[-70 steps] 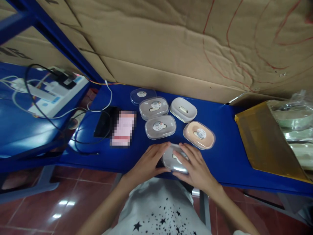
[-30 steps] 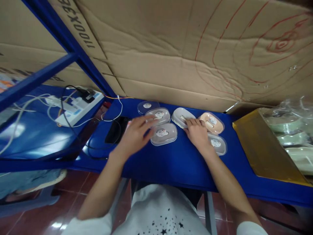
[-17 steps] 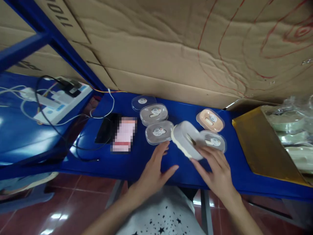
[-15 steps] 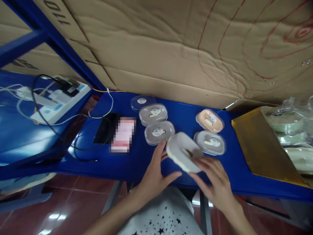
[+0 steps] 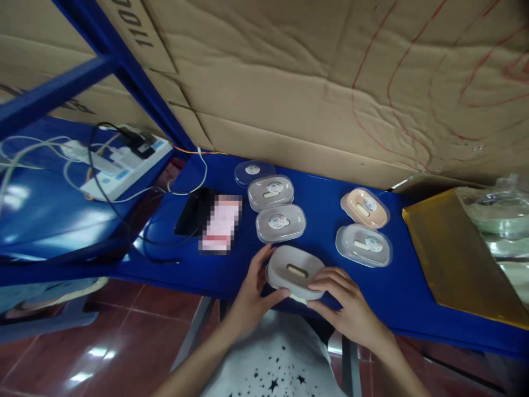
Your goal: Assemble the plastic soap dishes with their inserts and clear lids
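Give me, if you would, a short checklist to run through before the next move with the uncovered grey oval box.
1. Two-handed grip: ok; left hand and right hand hold opposite ends of the uncovered grey oval box.
2. Clear cover on that box: not ok; none is fitted.
3. Separate clear lid in view: ok; it lies at the back of the blue table, its round sticker showing.
4. Held box touching the table: cannot tell; its underside is hidden.
5. Black cable away from hands: ok; its end lies left of the left hand, apart.
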Action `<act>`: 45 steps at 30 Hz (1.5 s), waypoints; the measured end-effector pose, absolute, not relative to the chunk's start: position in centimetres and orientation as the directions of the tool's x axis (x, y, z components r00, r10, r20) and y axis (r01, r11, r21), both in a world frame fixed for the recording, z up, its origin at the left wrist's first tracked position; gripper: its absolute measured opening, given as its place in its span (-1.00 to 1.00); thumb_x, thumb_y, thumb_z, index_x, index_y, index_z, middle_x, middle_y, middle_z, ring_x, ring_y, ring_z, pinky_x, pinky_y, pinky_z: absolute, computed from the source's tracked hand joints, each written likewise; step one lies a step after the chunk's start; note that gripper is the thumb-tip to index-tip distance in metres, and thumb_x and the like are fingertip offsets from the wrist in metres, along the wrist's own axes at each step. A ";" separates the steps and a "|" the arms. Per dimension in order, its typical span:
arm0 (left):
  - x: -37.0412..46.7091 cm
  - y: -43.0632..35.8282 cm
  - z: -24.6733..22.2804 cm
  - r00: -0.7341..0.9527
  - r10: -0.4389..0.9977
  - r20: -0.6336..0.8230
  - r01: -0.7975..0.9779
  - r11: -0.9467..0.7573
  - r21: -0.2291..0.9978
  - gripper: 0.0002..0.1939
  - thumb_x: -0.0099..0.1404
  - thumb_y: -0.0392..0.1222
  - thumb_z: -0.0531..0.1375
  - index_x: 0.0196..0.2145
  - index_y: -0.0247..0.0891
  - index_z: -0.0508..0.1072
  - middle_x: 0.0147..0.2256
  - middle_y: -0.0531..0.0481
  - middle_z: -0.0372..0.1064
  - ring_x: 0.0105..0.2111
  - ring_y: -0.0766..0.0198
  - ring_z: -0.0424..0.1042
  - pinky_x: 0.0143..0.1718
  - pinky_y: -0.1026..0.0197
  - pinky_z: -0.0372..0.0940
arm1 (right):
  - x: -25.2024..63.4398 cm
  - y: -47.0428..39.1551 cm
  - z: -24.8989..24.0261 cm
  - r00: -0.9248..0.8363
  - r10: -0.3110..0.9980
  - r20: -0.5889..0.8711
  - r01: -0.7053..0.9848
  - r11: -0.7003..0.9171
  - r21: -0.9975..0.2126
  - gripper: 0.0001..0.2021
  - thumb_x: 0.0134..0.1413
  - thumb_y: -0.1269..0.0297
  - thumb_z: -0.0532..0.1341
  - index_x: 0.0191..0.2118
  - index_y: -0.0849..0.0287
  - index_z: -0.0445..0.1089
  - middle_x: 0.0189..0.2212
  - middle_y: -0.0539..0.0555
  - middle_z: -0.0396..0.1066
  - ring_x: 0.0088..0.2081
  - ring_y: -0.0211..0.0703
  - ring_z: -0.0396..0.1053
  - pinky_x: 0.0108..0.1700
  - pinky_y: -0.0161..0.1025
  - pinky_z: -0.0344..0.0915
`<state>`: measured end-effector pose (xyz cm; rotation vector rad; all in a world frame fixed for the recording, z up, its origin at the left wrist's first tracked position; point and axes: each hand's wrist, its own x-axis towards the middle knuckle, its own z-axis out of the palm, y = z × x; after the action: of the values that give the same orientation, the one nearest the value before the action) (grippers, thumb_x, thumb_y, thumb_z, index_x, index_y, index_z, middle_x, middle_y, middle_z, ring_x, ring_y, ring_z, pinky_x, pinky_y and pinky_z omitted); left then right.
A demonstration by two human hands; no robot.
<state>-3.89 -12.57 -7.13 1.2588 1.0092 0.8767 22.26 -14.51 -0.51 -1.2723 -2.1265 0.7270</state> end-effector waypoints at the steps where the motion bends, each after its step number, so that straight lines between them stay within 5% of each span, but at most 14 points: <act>1: -3.9 -12.6 -7.3 0.312 0.941 -0.132 0.012 0.135 0.991 -0.03 0.35 0.10 0.43 0.51 0.11 -0.02 0.46 -0.27 0.15 0.40 -0.20 0.31 0.32 -0.29 0.38 | 22.0 -14.5 -0.6 -0.387 0.905 0.173 0.586 0.387 -0.712 -0.81 0.38 0.22 0.36 0.04 -0.02 0.45 -0.07 0.05 0.58 0.01 -0.03 0.54 0.01 0.00 0.54; 9: -4.5 -12.5 -7.7 0.329 0.940 -0.092 0.097 0.063 0.993 0.02 0.33 0.04 0.46 0.52 0.11 -0.04 0.45 -0.27 0.17 0.39 -0.17 0.32 0.34 -0.33 0.34 | 22.8 -15.7 -1.1 -0.189 0.966 0.175 0.513 0.249 -0.821 -0.81 0.31 0.16 0.41 -0.04 0.00 0.47 -0.15 0.06 0.56 -0.07 -0.03 0.57 -0.07 -0.09 0.56; 14: -5.3 -12.4 -7.1 0.422 0.905 0.048 0.480 -0.268 0.835 -0.11 0.41 -0.16 0.40 0.50 0.19 0.04 0.43 -0.19 0.17 0.42 -0.18 0.24 0.37 -0.41 0.29 | 24.9 -13.3 0.5 -0.040 0.954 0.296 0.725 0.231 -0.648 -0.79 0.33 0.16 0.39 0.00 0.01 0.46 -0.07 0.10 0.57 -0.07 -0.01 0.57 -0.04 -0.07 0.55; 18: -5.5 -12.2 -6.5 0.529 0.836 0.142 0.567 -0.474 0.674 -0.32 0.41 -0.16 0.40 0.39 0.05 0.27 0.40 -0.25 0.17 0.38 -0.23 0.26 0.31 -0.38 0.36 | 26.1 -8.0 0.2 -0.147 0.942 0.300 0.868 0.268 -0.418 -0.78 0.40 0.11 0.29 0.04 0.07 0.46 -0.06 0.16 0.57 0.00 0.10 0.56 0.05 0.07 0.53; 24: -6.5 -12.2 -6.2 0.542 0.808 0.231 0.598 -0.564 0.570 -0.60 0.42 -0.10 0.38 0.15 -0.13 0.44 0.38 -0.30 0.17 0.35 -0.27 0.27 0.26 -0.39 0.37 | 27.4 -1.0 0.5 -0.372 0.925 0.071 0.917 0.378 -0.128 -0.83 0.38 0.22 0.26 -0.05 0.13 0.56 -0.08 0.22 0.61 -0.04 0.22 0.57 0.04 0.24 0.50; 28: -7.0 -12.1 -6.8 0.531 0.789 0.310 0.566 -0.602 0.563 -0.74 0.44 -0.10 0.37 -0.04 -0.20 0.44 0.31 -0.31 0.24 0.33 -0.21 0.29 0.26 -0.33 0.37 | 23.1 5.1 3.7 -0.527 0.847 0.067 0.831 0.531 -0.165 -0.71 0.45 0.22 0.20 0.14 0.11 0.53 0.10 0.23 0.59 0.10 0.20 0.55 0.19 0.23 0.42; 32: -7.0 -11.7 -7.1 0.523 0.780 0.344 0.542 -0.616 0.572 -0.78 0.42 -0.18 0.38 -0.10 -0.21 0.42 0.25 -0.28 0.29 0.29 -0.16 0.32 0.23 -0.27 0.39 | 13.4 12.5 5.4 -0.698 0.716 0.010 0.686 0.672 -0.278 -0.61 0.46 0.18 0.22 0.29 0.10 0.42 0.28 0.15 0.48 0.28 0.05 0.44 0.32 0.01 0.34; 36: -6.9 -11.6 -6.8 0.489 0.792 0.366 0.532 -0.603 0.595 -0.79 0.39 -0.22 0.38 -0.12 -0.20 0.41 0.25 -0.26 0.30 0.29 -0.13 0.33 0.21 -0.21 0.41 | 4.7 17.6 4.0 -0.617 0.748 -0.245 0.786 0.598 -0.157 -0.36 0.28 0.12 0.40 0.40 0.13 0.31 0.37 0.29 0.36 0.36 0.24 0.33 0.34 0.12 0.28; 40: -7.0 -11.6 -6.7 0.490 0.786 0.378 0.517 -0.611 0.600 -0.81 0.40 -0.25 0.37 -0.16 -0.20 0.39 0.25 -0.24 0.30 0.28 -0.10 0.35 0.20 -0.18 0.41 | 1.3 19.2 2.0 -0.566 0.766 -0.305 0.818 0.569 -0.090 -0.25 0.04 0.20 0.55 0.32 0.27 0.39 0.26 0.44 0.43 0.28 0.41 0.39 0.29 0.22 0.28; 45: -7.1 -11.5 -6.7 0.516 0.775 0.365 0.518 -0.621 0.588 -0.85 0.44 -0.25 0.33 -0.19 -0.20 0.38 0.25 -0.23 0.33 0.29 -0.08 0.35 0.24 -0.18 0.37 | 2.7 18.4 3.0 -0.637 0.749 -0.180 0.770 0.630 -0.105 -0.31 0.32 0.08 0.37 0.44 0.16 0.23 0.41 0.30 0.27 0.41 0.27 0.21 0.41 0.19 0.10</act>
<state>-7.10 -11.50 -6.69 2.3531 1.0646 0.8620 2.70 18.45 2.98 -1.3770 -2.9421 0.2820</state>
